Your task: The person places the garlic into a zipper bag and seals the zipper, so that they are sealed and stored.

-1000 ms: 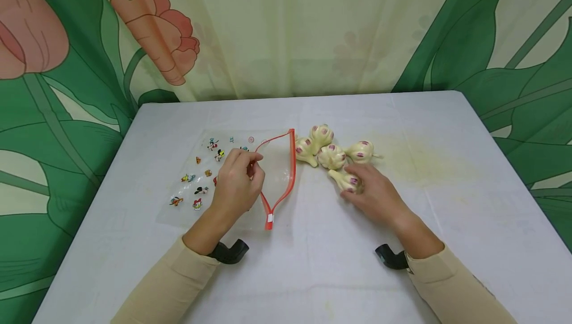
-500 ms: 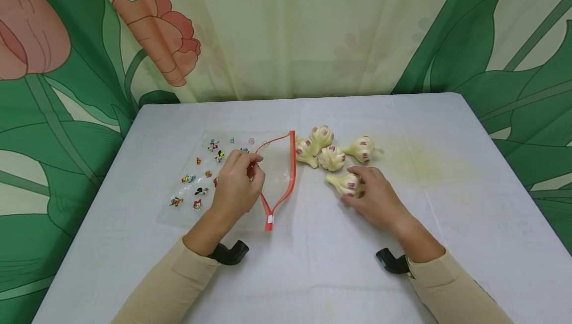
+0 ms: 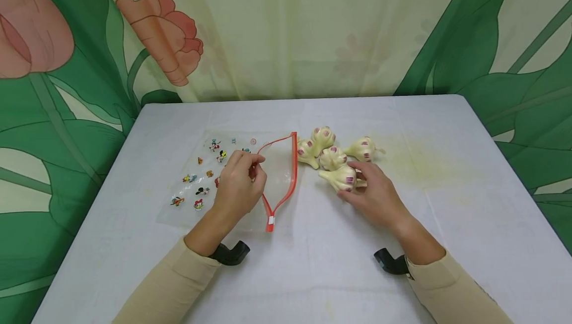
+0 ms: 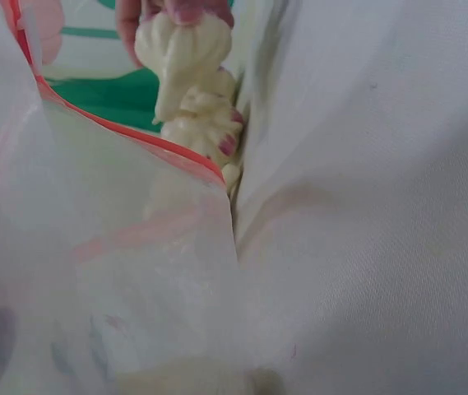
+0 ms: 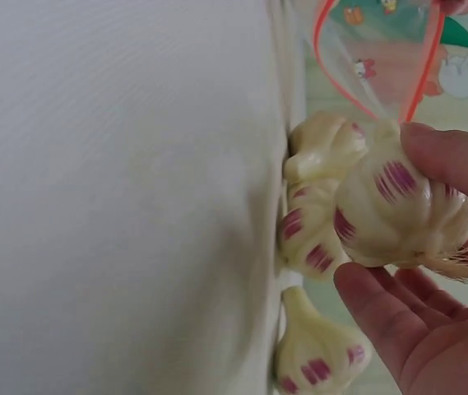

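Note:
My right hand (image 3: pixel 379 194) grips a garlic bulb (image 3: pixel 341 179) between thumb and fingers, its pale stem end pointing left. The right wrist view shows the held bulb (image 5: pixel 406 197) with purple streaks and tan roots, raised off the table. With thumb and fingers my left hand (image 3: pixel 239 182) pinches the upper edge of a clear zip bag (image 3: pixel 279 170); the fingertips' contact is partly hidden. The bag's red zipper edge (image 3: pixel 293 165) gapes open toward the right. Several more garlic bulbs (image 3: pixel 332 158) lie just right of that mouth.
The bag's printed cartoon side (image 3: pixel 196 177) lies flat on the white-covered table (image 3: pixel 321 274) at the left. One garlic bulb (image 3: pixel 363 149) lies apart to the right, roots outward. A patterned curtain (image 3: pixel 295 31) hangs behind the table's far edge.
My right hand has lifted the near garlic bulb off the table and shifted it slightly left, toward the bag's mouth. The left hand holds the bag in the same place.

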Motion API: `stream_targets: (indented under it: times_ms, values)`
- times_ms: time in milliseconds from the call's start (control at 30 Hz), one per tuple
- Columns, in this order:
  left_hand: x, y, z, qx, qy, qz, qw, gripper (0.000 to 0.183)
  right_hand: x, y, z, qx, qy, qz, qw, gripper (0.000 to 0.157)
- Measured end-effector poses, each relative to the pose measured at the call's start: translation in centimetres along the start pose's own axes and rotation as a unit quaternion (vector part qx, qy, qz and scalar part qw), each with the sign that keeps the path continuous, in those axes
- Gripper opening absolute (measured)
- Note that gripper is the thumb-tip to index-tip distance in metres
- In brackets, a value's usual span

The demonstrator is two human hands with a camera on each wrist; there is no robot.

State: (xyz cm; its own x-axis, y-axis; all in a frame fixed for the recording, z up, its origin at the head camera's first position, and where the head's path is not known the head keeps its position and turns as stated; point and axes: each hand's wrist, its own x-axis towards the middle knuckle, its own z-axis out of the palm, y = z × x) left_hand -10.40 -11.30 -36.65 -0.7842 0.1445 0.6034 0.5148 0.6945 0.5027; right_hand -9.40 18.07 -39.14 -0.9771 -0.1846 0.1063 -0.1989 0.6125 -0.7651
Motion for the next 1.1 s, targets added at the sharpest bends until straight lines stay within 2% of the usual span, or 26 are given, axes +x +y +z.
stream_targets:
  times_ms: [233,633,900,1100]
  values:
    - [0.0,0.0,0.1,0.002,0.003,0.002,1.0,0.011,0.8,-1.7,0.5,-0.015,0.018,-0.062,0.998,0.065]
    - [-0.1,0.0,0.0,0.001,0.002,0.001,1.0,0.012,3.2,-5.2,3.5,-0.075,0.007,-0.134,0.988,0.062]
    - [-0.1,-0.1,0.0,-0.003,0.009,0.015,0.9998,0.013,4.6,-6.8,5.7,-0.116,-0.03,-0.135,0.984,0.06]
    - [-0.1,-0.1,0.1,-0.015,0.013,0.026,0.9995,0.015,5.4,-7.6,7.1,-0.131,-0.063,-0.117,0.982,0.059]
